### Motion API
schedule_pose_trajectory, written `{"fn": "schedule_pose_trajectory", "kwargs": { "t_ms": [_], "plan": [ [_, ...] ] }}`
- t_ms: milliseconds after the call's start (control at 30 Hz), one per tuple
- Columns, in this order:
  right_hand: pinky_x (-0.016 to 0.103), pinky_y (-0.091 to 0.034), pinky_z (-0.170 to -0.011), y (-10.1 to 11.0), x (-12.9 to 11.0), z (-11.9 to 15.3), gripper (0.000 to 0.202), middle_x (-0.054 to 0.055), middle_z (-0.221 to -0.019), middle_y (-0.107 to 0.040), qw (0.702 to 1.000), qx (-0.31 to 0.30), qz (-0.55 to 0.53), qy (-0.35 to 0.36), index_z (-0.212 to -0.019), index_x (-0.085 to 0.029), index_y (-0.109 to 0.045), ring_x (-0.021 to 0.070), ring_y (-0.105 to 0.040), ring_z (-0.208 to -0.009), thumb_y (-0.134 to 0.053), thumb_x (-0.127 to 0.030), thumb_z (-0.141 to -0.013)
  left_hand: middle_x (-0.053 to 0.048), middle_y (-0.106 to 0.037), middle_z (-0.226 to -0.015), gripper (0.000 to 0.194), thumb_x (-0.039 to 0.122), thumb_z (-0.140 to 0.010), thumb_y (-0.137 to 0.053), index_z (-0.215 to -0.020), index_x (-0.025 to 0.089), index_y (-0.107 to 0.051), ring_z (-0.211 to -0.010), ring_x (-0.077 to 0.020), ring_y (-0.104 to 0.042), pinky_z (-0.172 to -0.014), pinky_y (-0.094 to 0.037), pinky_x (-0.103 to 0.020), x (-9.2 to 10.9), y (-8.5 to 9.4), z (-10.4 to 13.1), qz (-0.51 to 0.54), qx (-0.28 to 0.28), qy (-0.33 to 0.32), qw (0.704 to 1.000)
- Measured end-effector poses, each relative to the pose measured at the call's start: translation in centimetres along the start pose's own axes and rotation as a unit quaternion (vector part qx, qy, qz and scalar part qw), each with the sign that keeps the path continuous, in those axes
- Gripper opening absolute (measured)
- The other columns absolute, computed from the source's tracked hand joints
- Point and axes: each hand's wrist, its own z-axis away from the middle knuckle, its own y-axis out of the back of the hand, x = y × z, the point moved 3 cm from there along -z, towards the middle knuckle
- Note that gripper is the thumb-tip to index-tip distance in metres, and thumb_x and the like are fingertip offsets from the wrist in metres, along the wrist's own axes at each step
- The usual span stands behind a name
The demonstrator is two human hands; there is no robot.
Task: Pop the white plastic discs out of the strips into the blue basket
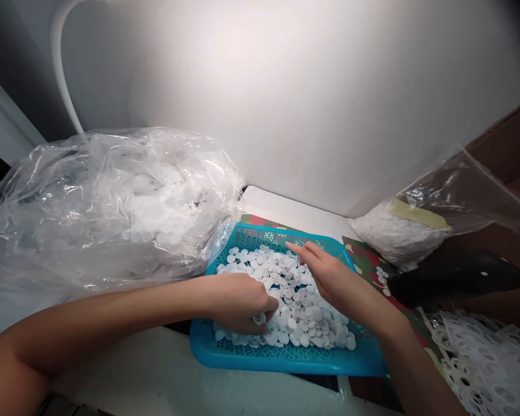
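Note:
A blue perforated plastic basket [286, 365] holds a spread of small white plastic discs [292, 297]. Over the basket's left part, my left hand [245, 303] reaches in from the left with its fingers curled. A few white discs show between its thumb and fingers, against the pile. My right hand [325, 268] hovers above the basket's right rear part, index finger stretched toward the far left and the other fingers partly bent. Nothing shows in it; its palm side is hidden.
Left of the basket lies a large clear plastic bag [169, 202] full of white discs. A bag of white pieces [403, 231] with a yellow label stands at the right rear. Nearby are a black object [459, 280], white perforated sheets [485, 358] and a white wall [286, 104] behind.

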Motion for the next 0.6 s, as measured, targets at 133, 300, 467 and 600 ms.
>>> {"fn": "schedule_pose_trajectory", "kwargs": {
  "t_ms": [133,300,467,600],
  "plan": [
    [0.027,-0.046,-0.066,-0.2,-0.3,0.0,0.038,0.007,-0.097,-0.053,0.999,-0.015,-0.025,0.035,-0.124,-0.022,-0.041,0.0155,-0.053,-0.077,-0.033,-0.011,-0.088,-0.002,-0.058,-0.059,0.018,0.035,-0.079,-0.051,-0.085,0.02,-0.058,-0.046,-0.0144,-0.05,-0.04,-0.029,-0.025,0.0,0.0,0.0,0.006,0.0,0.001,1.0],
    [0.027,-0.042,-0.062,0.0,-0.7,-0.3,0.025,0.003,-0.082,-0.059,0.999,0.002,-0.031,0.042,-0.094,-0.021,-0.056,0.0153,-0.055,-0.071,-0.032,-0.029,-0.093,-0.002,-0.058,-0.058,0.018,0.035,-0.078,-0.052,-0.085,0.02,-0.058,-0.047,-0.0137,-0.05,-0.041,-0.029,-0.024,0.0,0.0,0.0,0.012,-0.002,0.01,1.0],
    [0.024,-0.031,-0.05,0.4,-1.1,-0.3,0.034,-0.002,-0.056,-0.05,0.999,0.028,0.028,0.025,-0.07,-0.02,-0.048,0.0117,-0.044,-0.051,-0.031,-0.039,-0.092,-0.002,-0.058,-0.058,0.016,0.034,-0.079,-0.051,-0.084,0.02,-0.057,-0.047,-0.0146,-0.051,-0.041,-0.028,-0.024,0.0,0.1,0.1,0.016,0.002,0.008,1.0],
    [0.025,-0.035,-0.054,0.8,-1.3,-0.3,0.021,0.001,-0.073,-0.055,0.998,0.055,0.002,0.025,-0.083,-0.02,-0.049,0.0132,-0.049,-0.062,-0.039,-0.038,-0.089,-0.001,-0.057,-0.057,0.015,0.034,-0.078,-0.053,-0.083,0.02,-0.057,-0.047,-0.0141,-0.051,-0.042,-0.03,-0.024,0.1,0.1,0.1,0.019,0.005,0.011,1.0]
  ]
}}
